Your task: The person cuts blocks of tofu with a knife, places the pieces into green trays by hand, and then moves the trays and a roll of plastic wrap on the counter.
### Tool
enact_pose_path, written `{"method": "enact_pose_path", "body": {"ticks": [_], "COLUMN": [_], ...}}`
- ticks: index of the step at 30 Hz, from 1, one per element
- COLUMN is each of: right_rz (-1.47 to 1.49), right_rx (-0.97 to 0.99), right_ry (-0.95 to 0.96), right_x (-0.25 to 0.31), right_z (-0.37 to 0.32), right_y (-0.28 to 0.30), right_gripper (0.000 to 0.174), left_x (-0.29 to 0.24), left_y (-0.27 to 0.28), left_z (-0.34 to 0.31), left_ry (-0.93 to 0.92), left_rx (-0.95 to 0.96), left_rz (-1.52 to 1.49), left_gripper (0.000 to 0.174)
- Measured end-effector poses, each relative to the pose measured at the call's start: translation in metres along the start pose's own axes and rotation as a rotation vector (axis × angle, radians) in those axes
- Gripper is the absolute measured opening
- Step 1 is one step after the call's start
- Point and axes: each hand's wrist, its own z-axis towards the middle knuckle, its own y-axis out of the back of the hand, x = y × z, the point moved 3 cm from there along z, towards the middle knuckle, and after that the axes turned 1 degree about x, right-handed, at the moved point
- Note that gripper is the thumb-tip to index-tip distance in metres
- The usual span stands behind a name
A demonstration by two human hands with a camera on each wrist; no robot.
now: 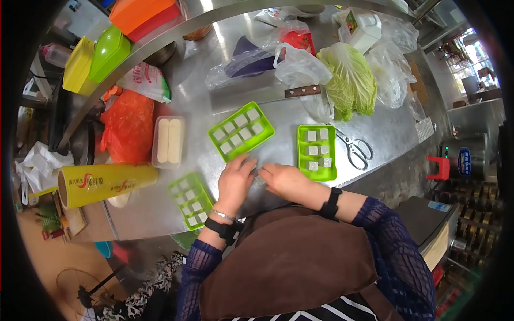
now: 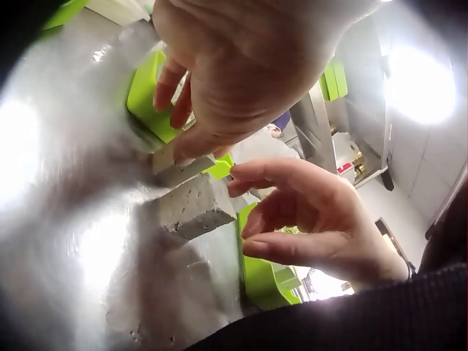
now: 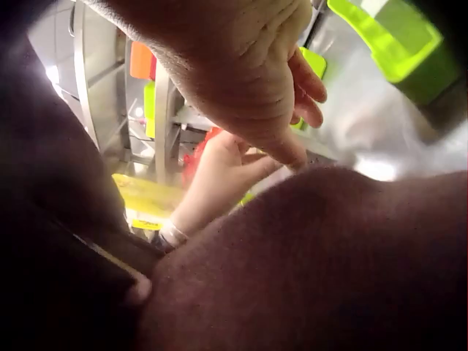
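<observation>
On the metal table two pitted grey blocks lie between my hands. My left hand (image 1: 235, 182) pinches the smaller-looking grey block (image 2: 179, 172), thumb against its side. My right hand (image 1: 289, 182) has its fingertips right at the near grey block (image 2: 196, 208), with a gap between thumb and forefinger in the left wrist view. Ahead of my hands sits a green tray (image 1: 251, 147) of grey cubes in rows. To the right stands another green tray (image 1: 321, 178) with similar cubes in pairs. A third green tray (image 1: 175, 197), also with cubes, lies beside my left wrist.
Scissors (image 1: 357, 155) lie right of the right tray. Behind are a cleaver (image 1: 246, 92) and a cabbage (image 1: 350, 80). At left are a clear box (image 1: 155, 152) with white cylinders, a yellow cling film roll (image 1: 110, 183) and a red bag (image 1: 128, 125).
</observation>
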Motion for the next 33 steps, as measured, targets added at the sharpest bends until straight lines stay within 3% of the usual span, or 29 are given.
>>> {"method": "enact_pose_path", "body": {"ticks": [5, 9, 14, 15, 17, 19, 26, 33], "right_rz": [-0.001, 0.18, 0.071, 0.067, 0.085, 0.075, -0.011, 0.069], "right_rx": [0.033, -0.155, -0.293, -0.306, -0.327, -0.334, -0.271, -0.326], "right_ry": [-0.043, -0.084, -0.416, -0.486, -0.574, -0.507, -0.359, -0.323], "right_x": [-0.006, 0.008, -0.001, -0.009, -0.024, -0.034, -0.061, -0.071], "right_z": [0.001, -0.034, -0.123, -0.14, -0.159, -0.159, -0.153, -0.158], "right_y": [-0.013, 0.042, 0.103, 0.103, 0.1, 0.093, 0.069, 0.088], "right_gripper": [0.02, 0.026, 0.037, 0.037, 0.035, 0.036, 0.035, 0.033], "left_x": [0.005, 0.014, 0.006, -0.007, -0.042, -0.072, -0.118, -0.126], "left_y": [-0.013, -0.014, -0.007, -0.003, 0.001, -0.003, -0.038, -0.042], "left_z": [-0.002, 0.004, -0.005, -0.006, -0.001, 0.006, 0.014, 0.005], "left_ry": [0.037, 0.066, 0.001, 0.046, -0.057, -0.148, -0.195, -0.058], "left_rx": [-0.019, 0.016, -0.004, 0.03, 0.028, 0.048, 0.109, 0.025], "left_rz": [-0.055, -0.09, -0.123, -0.202, -0.257, -0.274, -0.212, -0.2], "left_gripper": [0.046, 0.039, 0.041, 0.04, 0.039, 0.038, 0.04, 0.041]}}
